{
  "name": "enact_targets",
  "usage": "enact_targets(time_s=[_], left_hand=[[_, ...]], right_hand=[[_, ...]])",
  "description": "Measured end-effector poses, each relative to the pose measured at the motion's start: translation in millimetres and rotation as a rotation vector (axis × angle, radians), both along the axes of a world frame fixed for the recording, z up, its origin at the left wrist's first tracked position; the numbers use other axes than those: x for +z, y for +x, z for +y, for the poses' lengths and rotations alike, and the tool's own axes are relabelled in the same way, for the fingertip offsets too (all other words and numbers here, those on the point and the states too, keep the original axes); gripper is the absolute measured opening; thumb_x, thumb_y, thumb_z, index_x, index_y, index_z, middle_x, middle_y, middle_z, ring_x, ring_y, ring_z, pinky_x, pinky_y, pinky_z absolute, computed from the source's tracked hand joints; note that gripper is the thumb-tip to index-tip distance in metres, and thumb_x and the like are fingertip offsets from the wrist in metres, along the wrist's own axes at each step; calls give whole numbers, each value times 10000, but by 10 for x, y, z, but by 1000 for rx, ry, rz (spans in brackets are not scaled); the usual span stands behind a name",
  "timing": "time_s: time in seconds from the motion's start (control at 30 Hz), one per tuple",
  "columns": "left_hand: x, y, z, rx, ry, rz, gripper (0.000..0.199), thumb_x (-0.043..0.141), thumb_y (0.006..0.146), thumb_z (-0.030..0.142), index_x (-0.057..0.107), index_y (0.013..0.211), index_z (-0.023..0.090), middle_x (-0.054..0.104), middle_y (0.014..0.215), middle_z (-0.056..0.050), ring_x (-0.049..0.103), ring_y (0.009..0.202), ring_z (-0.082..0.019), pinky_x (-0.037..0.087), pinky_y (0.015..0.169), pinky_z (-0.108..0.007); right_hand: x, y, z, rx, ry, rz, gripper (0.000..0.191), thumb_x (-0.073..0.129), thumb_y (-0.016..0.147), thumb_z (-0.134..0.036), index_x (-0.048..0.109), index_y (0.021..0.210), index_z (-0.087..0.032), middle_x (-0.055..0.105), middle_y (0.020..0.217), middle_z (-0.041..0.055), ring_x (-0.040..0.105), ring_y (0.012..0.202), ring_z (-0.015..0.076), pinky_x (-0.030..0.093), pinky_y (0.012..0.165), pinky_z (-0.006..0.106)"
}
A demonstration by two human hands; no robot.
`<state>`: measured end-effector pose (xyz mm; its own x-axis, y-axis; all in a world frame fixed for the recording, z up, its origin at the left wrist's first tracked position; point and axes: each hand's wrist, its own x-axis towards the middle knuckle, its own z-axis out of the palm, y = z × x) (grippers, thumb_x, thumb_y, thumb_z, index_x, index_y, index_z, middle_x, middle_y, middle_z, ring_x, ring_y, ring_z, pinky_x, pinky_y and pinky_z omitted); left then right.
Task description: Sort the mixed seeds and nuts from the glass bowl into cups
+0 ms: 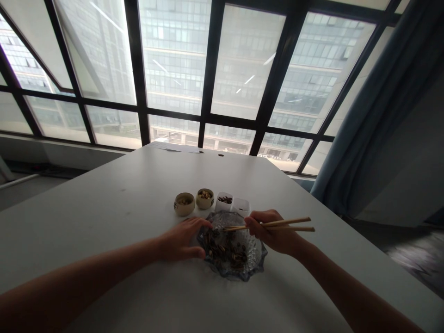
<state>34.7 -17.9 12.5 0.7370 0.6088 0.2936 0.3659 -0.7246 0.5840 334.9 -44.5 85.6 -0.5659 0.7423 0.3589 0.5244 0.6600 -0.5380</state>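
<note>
A clear glass bowl (pixel 256 259) with a scalloped rim holds many small dark pieces, perhaps seeds or nuts. My left hand (pixel 183 239) is at the bowl's left edge, fingers and thumb apart, holding nothing. My right hand (pixel 274 231) grips a pair of wooden chopsticks (pixel 289 222), whose tips reach down into the bowl. Behind it stand two round beige cups (pixel 184 210) (pixel 204 204) with small pieces inside. Beside them is a white square cup (pixel 224 206) with dark pieces, then another white cup (pixel 241 212) with little visible in it.
The white table (pixel 138 194) stretches toward large framed windows. Papers (pixel 176 148) lie at its far edge, near two small dark round spots. A blue curtain (pixel 367 111) hangs on the right.
</note>
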Motion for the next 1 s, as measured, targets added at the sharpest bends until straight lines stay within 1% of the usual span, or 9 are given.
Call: enact_targets(time_s=[0.3, 0.5, 0.6, 0.8, 1.0], left_hand=[[-15, -2, 6, 0, 1, -3, 875, 449, 797, 885, 505, 1329, 193, 613, 1315, -168, 573, 1207, -362, 453, 1066, -493], [-26, -7, 9, 1, -4, 3, 873, 432, 798, 891, 505, 1335, 206, 604, 1334, -163, 566, 1223, -362, 439, 1084, -489], [-38, -10, 19, -5, -6, 1, 862, 455, 802, 878, 501, 1343, 209, 598, 1345, -162, 561, 1231, -361, 434, 1090, -489], [-34, -10, 15, 6, 3, 7, 872, 443, 795, 888, 508, 1338, 209, 602, 1350, -164, 565, 1232, -368, 440, 1090, -498], [-21, -6, 4, 2, 4, 0, 878, 427, 797, 895, 504, 1332, 203, 608, 1331, -168, 571, 1218, -361, 454, 1072, -492]], right_hand=[[31, -11, -26, 41, -19, 10, 521, 443, 1031, -509, 592, 654, -182, 611, 525, 24, 555, 438, 115, 438, 434, 219], [30, 40, 11, -17, -9, 42, 515, 446, 1026, -512, 611, 665, -184, 657, 538, 41, 597, 439, 130, 470, 425, 223], [20, 44, 17, -3, -28, 65, 517, 431, 1030, -514, 614, 681, -180, 668, 557, 46, 614, 456, 136, 486, 437, 228], [6, 24, 11, -4, -55, 29, 515, 449, 1026, -515, 608, 672, -177, 654, 557, 46, 604, 461, 131, 468, 439, 222], [22, 9, -19, 16, 4, 17, 521, 440, 1034, -499, 581, 639, -189, 616, 513, 27, 573, 428, 118, 435, 416, 214]])
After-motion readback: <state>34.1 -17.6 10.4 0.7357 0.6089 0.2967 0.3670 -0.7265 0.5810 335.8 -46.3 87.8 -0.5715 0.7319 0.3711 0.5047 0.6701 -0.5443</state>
